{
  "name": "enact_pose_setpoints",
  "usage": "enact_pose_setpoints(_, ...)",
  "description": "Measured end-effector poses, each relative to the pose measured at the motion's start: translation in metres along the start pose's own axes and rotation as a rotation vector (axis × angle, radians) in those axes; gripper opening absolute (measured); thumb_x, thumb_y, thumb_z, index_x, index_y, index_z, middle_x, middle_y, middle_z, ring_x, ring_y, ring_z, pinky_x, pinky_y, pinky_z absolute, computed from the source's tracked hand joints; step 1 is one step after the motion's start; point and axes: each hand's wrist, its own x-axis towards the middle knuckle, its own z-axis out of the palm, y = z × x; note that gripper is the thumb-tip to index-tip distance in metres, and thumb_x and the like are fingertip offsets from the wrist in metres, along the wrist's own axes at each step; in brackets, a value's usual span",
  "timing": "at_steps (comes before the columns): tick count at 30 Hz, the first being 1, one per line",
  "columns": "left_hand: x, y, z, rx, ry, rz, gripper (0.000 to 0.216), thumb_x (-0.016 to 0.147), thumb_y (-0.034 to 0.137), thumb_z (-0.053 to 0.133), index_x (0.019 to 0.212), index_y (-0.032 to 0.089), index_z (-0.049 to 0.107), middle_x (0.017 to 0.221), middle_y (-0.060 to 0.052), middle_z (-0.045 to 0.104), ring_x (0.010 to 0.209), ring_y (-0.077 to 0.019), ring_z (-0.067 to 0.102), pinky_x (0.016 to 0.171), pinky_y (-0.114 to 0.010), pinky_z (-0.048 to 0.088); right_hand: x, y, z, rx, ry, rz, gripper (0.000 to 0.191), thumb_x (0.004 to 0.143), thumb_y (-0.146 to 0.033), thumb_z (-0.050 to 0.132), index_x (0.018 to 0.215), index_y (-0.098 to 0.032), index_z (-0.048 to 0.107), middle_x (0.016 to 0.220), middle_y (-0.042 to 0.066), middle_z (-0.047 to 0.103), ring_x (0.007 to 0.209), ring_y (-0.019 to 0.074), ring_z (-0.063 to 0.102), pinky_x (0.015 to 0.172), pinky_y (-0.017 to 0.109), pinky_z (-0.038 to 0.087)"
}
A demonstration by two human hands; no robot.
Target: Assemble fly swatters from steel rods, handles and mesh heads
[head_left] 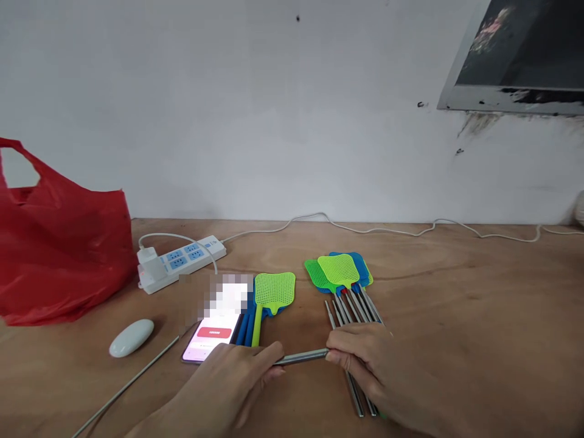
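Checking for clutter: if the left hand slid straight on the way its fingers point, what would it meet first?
The left hand points right along the metal rod it pinches, so it would probably meet the right hand holding the rod's other end. Depth looks alike, both near the table.

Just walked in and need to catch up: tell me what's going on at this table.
A person sits at a wooden table, holding a thin metal rod level between both hands: the left hand pinches one end, the right hand the other. Under the right hand lies a bunch of fly swatters with metal handles, green and blue heads fanned out. To its left lie more swatters with plastic handles, beside a lit phone. A power strip, a red plastic bag and a white mouse lie further left.
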Motion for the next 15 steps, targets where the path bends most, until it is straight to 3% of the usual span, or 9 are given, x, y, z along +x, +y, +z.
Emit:
enact_pose_setpoints(9, 0.001, 0.004, -0.008, -0.092, -0.057, 0.013, 0.038, 0.108, 0.040, 0.029, 0.086, 0.025, 0.057, 0.070, 0.001, 0.067, 0.060, -0.0180, 0.061, 0.053, -0.025, 0.035, -0.008, 0.004, -0.007, -0.158, 0.083, -0.225, 0.028, 0.098, -0.012, 0.040, 0.076, -0.020, 0.053, 0.070, 0.000, 0.063, 0.063, 0.0146, 0.056, 0.058, 0.027, 0.037)
enact_pose_setpoints(15, -0.006, 0.009, -0.015, -0.150, -0.054, -0.021, 0.044, 0.107, 0.049, 0.030, 0.085, 0.028, 0.061, 0.071, 0.002, 0.068, 0.064, -0.0181, 0.063, 0.056, -0.024, 0.042, -0.012, 0.010, 0.003, -0.351, 0.287, -0.399, 0.028, 0.095, -0.008, 0.039, 0.078, -0.020, 0.057, 0.062, 0.000, 0.061, 0.054, 0.0167, 0.048, 0.051, 0.032, 0.032)
